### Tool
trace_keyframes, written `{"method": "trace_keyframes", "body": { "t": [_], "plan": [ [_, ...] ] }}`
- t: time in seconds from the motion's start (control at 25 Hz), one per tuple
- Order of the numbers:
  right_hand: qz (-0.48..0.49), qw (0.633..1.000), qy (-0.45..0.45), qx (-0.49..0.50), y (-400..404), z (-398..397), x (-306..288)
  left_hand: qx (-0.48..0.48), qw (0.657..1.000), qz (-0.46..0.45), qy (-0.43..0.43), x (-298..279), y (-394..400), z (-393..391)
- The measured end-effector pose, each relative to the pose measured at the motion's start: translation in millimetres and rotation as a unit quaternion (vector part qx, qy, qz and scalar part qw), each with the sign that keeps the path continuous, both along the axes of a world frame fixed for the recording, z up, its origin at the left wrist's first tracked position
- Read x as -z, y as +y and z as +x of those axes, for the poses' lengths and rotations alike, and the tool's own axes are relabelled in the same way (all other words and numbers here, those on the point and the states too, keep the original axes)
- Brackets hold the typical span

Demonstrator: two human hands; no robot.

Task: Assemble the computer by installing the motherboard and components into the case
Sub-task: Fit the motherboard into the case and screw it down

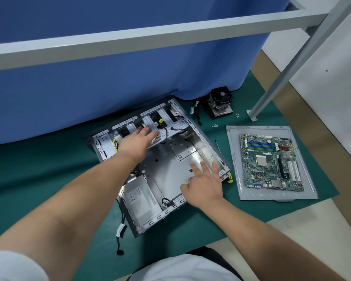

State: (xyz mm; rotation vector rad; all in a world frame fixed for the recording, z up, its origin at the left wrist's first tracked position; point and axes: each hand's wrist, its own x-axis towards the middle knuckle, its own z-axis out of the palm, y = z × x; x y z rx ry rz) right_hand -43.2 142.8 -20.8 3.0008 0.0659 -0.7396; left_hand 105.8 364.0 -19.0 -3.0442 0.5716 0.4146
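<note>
Open computer case [176, 159] lying near back edge of green mat [49, 169]. Left hand [137, 139] flat, fingers extended onto drive cage [166, 124]. Right hand [204, 183] fingers spread, touching case floor. Neither holds anything. Motherboard [271, 162] on grey panel [235, 179], right of case

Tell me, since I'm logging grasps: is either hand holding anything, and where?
Nothing is held. The left hand and right hand reach open-fingered into the case.

A green mat [49, 159] lies below a blue curtain [109, 67] and grey frame [150, 37].
</note>
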Motion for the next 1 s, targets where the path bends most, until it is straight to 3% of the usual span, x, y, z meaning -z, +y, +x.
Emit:
{"method": "trace_keyframes", "body": {
  "t": [0.24,0.32,0.48,0.56,0.64,0.72,0.84,1.0],
  "plan": [
    [0.007,0.999,0.034,0.021,-0.5,0.1,-1.7,-0.001,1.000,-0.008,-0.030,3.4,-1.7,-10.2],
    [0.050,0.998,0.029,0.020,-6.7,3.1,-6.1,-0.020,0.998,-0.032,-0.048,2.5,4.7,-25.1],
    [0.165,0.980,-0.110,0.019,-40.2,38.4,-24.7,-0.124,0.975,-0.112,-0.148,9.1,31.7,-79.2],
    [0.145,0.982,-0.117,0.035,-55.5,68.7,-27.2,-0.225,0.959,-0.132,-0.115,12.0,38.8,-99.0],
    [0.133,0.988,-0.029,0.079,-60.1,96.3,-25.6,-0.311,0.936,-0.154,-0.060,15.3,42.6,-108.1],
    [0.149,0.982,0.040,0.110,-59.8,110.8,-20.1,-0.347,0.912,-0.216,-0.032,17.5,46.9,-110.5],
    [0.154,0.979,0.049,0.122,-61.6,116.4,-17.9,-0.392,0.878,-0.275,-0.013,17.8,49.1,-109.8],
    [0.155,0.981,0.034,0.111,-65.3,114.5,-18.8,-0.389,0.890,-0.239,-0.002,15.1,49.3,-103.0]
  ]
}}
